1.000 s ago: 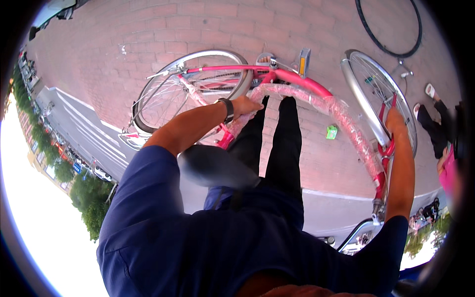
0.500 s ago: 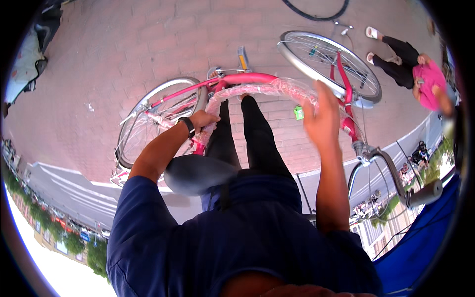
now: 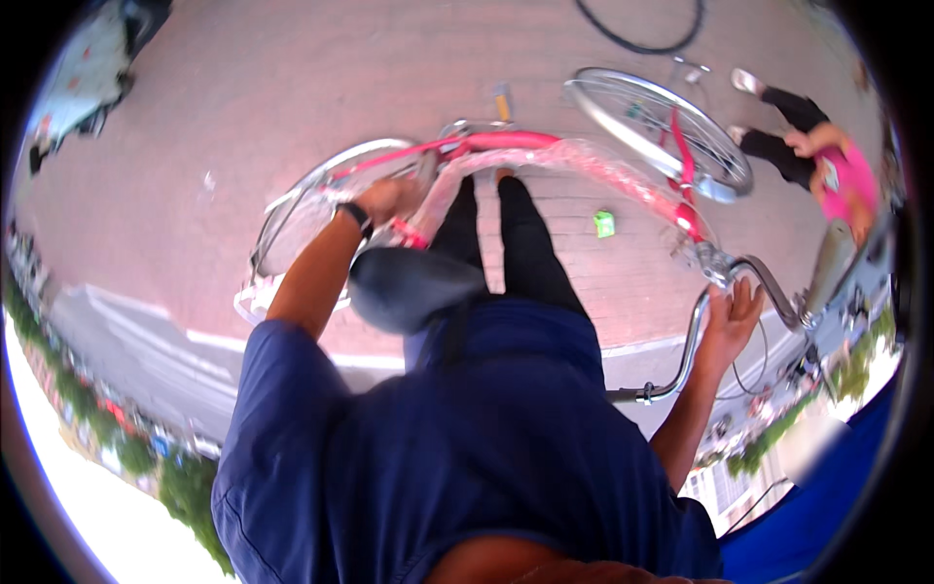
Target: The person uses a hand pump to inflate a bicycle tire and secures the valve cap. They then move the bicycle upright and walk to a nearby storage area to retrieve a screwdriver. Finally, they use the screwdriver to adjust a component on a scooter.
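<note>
A bicycle with a pink frame (image 3: 506, 141) stands across in front of me, its curved lower tube (image 3: 613, 173) wrapped in clear plastic. Beside the black saddle (image 3: 413, 289) is my left hand (image 3: 389, 198), smeared by motion near the wrapped tube; its grip is unclear. At the right, my right hand (image 3: 728, 326) is at the silver handlebar (image 3: 697, 341), thumb near the bar and fingers apart. The far handlebar grip (image 3: 830, 265) is blurred. The rear wheel (image 3: 292, 219) is at the left and the front wheel (image 3: 662, 131) at the upper right.
A person in a pink top (image 3: 848, 185) is at the right, close to the far grip. A loose tyre (image 3: 642, 44) lies beyond the front wheel. On the brick paving (image 3: 321, 68) is a small green packet (image 3: 604, 224). A blue sheet (image 3: 846, 496) hangs at the lower right.
My right hand has dropped from above the wrapped tube to the handlebar, which has turned. My left hand, earlier around the wrapped tube, has shifted and blurred. The bicycle sits slightly further right in view.
</note>
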`<state>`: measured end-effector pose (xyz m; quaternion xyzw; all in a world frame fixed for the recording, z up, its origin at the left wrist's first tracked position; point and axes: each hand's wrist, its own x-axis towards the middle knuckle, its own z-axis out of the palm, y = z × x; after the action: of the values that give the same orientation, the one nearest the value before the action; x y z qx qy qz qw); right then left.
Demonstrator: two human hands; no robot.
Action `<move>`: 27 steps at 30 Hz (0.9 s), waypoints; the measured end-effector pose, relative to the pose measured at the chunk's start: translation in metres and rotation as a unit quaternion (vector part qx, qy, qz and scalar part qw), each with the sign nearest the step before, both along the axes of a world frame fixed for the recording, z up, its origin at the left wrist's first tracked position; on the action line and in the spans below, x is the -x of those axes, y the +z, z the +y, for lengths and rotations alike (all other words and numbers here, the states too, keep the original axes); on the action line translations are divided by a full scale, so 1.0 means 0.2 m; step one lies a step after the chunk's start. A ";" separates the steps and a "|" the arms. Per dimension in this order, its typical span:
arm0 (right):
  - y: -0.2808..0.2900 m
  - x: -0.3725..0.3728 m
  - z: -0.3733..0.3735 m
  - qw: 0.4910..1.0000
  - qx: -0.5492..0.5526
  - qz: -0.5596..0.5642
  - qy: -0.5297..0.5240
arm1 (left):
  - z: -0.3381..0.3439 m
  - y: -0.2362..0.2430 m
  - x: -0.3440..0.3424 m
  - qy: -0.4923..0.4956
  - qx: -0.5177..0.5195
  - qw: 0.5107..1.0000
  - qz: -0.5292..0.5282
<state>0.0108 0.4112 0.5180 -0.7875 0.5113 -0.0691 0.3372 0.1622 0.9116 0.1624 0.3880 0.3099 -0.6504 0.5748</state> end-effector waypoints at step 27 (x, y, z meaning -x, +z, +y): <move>-0.24 0.19 -0.92 0.985 -0.055 0.063 -0.152 | 1.42 -0.84 -0.23 0.220 -0.652 0.723 -0.055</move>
<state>-0.0277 0.2269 0.4699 -0.6838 0.6482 -0.0418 0.3324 0.2088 1.1958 -0.0047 0.6227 0.7025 -0.1205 0.3229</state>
